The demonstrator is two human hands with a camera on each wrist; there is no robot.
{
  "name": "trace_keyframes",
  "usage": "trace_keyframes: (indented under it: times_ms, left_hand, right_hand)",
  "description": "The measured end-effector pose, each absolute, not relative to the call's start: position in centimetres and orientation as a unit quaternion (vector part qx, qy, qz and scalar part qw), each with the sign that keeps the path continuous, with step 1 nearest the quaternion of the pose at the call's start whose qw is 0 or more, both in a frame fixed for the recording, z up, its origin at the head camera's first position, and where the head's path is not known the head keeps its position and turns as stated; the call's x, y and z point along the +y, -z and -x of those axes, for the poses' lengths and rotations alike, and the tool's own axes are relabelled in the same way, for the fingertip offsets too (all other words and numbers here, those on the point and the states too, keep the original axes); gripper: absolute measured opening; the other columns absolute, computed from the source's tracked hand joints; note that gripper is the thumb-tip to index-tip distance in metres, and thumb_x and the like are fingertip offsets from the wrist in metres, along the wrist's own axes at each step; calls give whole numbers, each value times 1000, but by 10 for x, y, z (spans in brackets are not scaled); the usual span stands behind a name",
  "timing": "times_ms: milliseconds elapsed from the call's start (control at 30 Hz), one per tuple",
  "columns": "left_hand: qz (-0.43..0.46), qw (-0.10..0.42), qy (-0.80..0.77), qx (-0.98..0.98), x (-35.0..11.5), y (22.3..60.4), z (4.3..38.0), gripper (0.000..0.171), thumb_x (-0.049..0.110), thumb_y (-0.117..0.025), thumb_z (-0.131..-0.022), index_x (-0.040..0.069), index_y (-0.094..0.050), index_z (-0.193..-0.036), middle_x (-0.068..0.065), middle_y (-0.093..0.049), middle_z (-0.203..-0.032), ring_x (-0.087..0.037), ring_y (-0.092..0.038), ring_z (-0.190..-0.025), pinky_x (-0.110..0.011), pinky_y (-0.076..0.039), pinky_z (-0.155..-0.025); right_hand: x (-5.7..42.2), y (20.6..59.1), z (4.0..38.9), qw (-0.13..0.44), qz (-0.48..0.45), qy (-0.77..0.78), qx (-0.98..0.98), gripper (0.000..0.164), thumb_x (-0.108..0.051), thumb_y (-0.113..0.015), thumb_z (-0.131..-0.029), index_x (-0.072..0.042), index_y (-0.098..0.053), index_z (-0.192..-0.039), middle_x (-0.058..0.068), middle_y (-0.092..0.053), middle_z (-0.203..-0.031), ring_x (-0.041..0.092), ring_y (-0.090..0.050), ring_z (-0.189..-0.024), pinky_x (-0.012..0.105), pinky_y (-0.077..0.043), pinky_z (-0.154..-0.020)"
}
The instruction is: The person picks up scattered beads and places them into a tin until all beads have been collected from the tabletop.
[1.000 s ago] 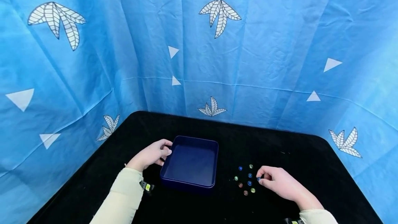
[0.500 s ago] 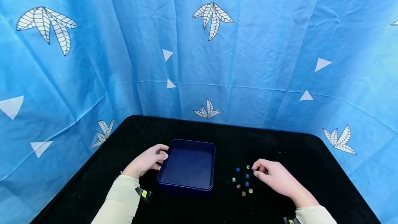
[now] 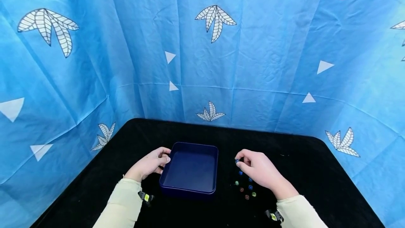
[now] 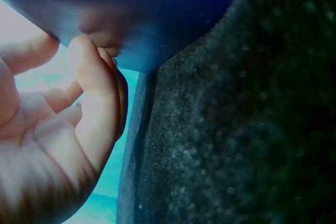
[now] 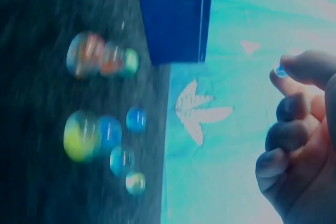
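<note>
A dark blue square tray (image 3: 190, 171) with raised walls stands on the black table. My left hand (image 3: 150, 164) is at its left side; in the left wrist view, the bent fingers (image 4: 94, 82) rest their tips against the outer wall. Right of the tray, thumb and forefinger of my right hand (image 3: 257, 170) pinch a small blue glass marble (image 3: 237, 160). The right wrist view shows this marble (image 5: 280, 70) raised between the fingertips, the other fingers curled in. Below that hand lie loose marbles, among them a green one (image 3: 237, 183) and a reddish one (image 3: 246, 197).
Black cloth (image 3: 202, 217) covers the table. A blue curtain (image 3: 265, 62) with leaf prints hangs behind it and along the sides. In the right wrist view, a yellow marble (image 5: 81, 140) and several others are spread over the cloth.
My right hand has moved left, and a little away from me, with the blue marble, from beside the scattered marbles to above them. My left hand stays at the tray. The head view has shifted slightly.
</note>
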State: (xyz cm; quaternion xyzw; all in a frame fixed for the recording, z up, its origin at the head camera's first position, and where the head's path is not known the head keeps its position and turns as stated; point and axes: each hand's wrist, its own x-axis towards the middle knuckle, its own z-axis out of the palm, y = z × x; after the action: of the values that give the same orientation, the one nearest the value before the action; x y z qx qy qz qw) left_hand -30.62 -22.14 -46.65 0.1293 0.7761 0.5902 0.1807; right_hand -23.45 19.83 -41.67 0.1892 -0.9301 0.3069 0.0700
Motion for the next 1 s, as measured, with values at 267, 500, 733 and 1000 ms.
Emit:
trace_keyframes:
  times_ms: [267, 500, 733, 1000]
  left_hand:
    - [-125, 180, -586, 780, -221, 467, 307, 42, 11, -54, -104, -6, -41, -140, -20, -59, -112, -27, -63, -89, -41, -57, -71]
    - [-135, 178, -585, 780, -216, 463, 304, 41, 10, -53, -103, -7, -40, -139, -17, -60, -110, -26, -63, -87, -40, -57, -69]
    - [-131, 178, -588, 778, -214, 461, 302, 42, 10, -53, -103, -7, -39, -139, -19, -59, -110, -26, -63, -87, -41, -57, -69]
    - [-125, 178, -586, 780, -215, 464, 303, 42, 9, -53, -103, -8, -40, -139, -25, -58, -113, -29, -64, -88, -41, -58, -69]
  right_hand:
    - [151, 416, 239, 77, -203, -318, -923, 11, -29, -69, -95, -32, -68, -105, -12, -44, -56, 6, -37, -45, 27, -39, -50]
    - [119, 414, 241, 93, -238, -303, -918, 14, -30, -66, -98, -28, -68, -112, -13, -41, -53, 6, -36, -43, 25, -33, -45]
    - [109, 416, 242, 97, -228, -301, -921, 33, -33, -65, -99, -25, -65, -132, -11, -41, -54, 9, -39, -44, 26, -33, -45]
    - [121, 419, 240, 107, -211, -308, -921, 31, -30, -68, -97, -27, -66, -129, -13, -42, -54, 7, -37, -44, 26, -34, -45]
